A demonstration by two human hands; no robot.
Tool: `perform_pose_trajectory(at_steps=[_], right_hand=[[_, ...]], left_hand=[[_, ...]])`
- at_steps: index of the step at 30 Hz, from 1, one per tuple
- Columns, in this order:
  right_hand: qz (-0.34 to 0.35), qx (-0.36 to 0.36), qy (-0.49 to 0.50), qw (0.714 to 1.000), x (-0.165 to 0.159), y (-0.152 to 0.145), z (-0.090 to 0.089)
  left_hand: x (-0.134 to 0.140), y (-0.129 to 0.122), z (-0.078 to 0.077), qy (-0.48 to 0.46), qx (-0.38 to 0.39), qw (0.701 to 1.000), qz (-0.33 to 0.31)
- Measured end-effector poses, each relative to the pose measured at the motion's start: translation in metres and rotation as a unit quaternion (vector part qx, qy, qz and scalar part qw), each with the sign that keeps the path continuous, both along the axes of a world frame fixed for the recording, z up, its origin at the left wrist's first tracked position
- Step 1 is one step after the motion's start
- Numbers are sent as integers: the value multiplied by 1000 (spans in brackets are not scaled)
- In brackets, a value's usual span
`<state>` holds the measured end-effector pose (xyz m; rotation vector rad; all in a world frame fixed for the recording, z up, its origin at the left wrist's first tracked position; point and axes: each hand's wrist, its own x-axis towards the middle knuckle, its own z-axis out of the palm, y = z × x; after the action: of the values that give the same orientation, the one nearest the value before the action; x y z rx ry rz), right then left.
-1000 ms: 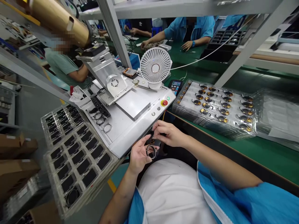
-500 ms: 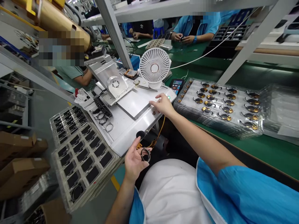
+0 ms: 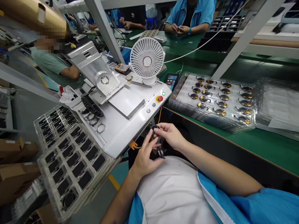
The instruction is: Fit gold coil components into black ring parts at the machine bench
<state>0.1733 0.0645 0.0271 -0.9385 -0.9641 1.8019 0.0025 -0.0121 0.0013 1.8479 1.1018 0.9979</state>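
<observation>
In front of my body, my left hand (image 3: pixel 145 158) and my right hand (image 3: pixel 172 136) meet at a small round black disc (image 3: pixel 154 127). My left fingertips hold its left side, and my right thumb and fingers pinch its right edge. Lower down, a dark metal ring (image 3: pixel 160 153), shaped like a watch case, sits by my left thumb and is held in the same hand. My left fingers partly hide both parts. Just beyond my hands is the front of a white bench machine (image 3: pixel 130 130), with round buttons, a red emergency stop (image 3: pixel 159 98) and a lit green light.
A white fan (image 3: pixel 147 59) and a metal fixture (image 3: pixel 102 82) stand on the machine. Loose rings (image 3: pixel 101 128) lie at its left. Trays of black parts (image 3: pixel 79 152) are stacked left; clear trays with black-and-gold discs (image 3: pixel 217 99) stand right. Other people sit beyond.
My right hand has left the machine's front buttons and come down to the black disc, gripping it. My left hand has moved right with the disc and ring. The view has shifted slightly.
</observation>
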Motion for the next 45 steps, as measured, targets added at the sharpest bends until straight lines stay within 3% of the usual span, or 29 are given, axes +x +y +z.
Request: perform_pose_trajectory(at_steps=[3,6,12,15,17,20,23,26,30,36,45], right_hand=[[27,5,-4,1000,8,5,7],[44,11,-17,999,10,5,10],[72,-8,-22,997,9,6,2],[59,-13,-19,998,8,5,-3],[36,-30,-21,999,6,5,-4],[32,-58,-24,998,6,4,1],[65,-64,-21,996,6,-1,11],[95,-93,-10,991,1,-9,22],[82,-114,8,990,-11,-22,32],[35,-47,0,998,-24,-32,40],[52,-11,-14,998,-29,-36,43]], left_hand=[[0,2,5,-126,-32,992,4],[-3,2,6,-144,-38,989,-14],[-10,1,3,72,35,996,-27],[-12,0,1,124,42,991,-31],[-13,2,1,84,27,996,-35],[-14,6,-1,-99,4,995,5],[-13,12,-2,-298,-17,952,69],[-10,16,-5,-385,-37,916,112],[-6,15,-10,-391,-45,913,112],[-6,10,-15,-347,-13,926,150],[-7,8,-13,-339,11,925,173]])
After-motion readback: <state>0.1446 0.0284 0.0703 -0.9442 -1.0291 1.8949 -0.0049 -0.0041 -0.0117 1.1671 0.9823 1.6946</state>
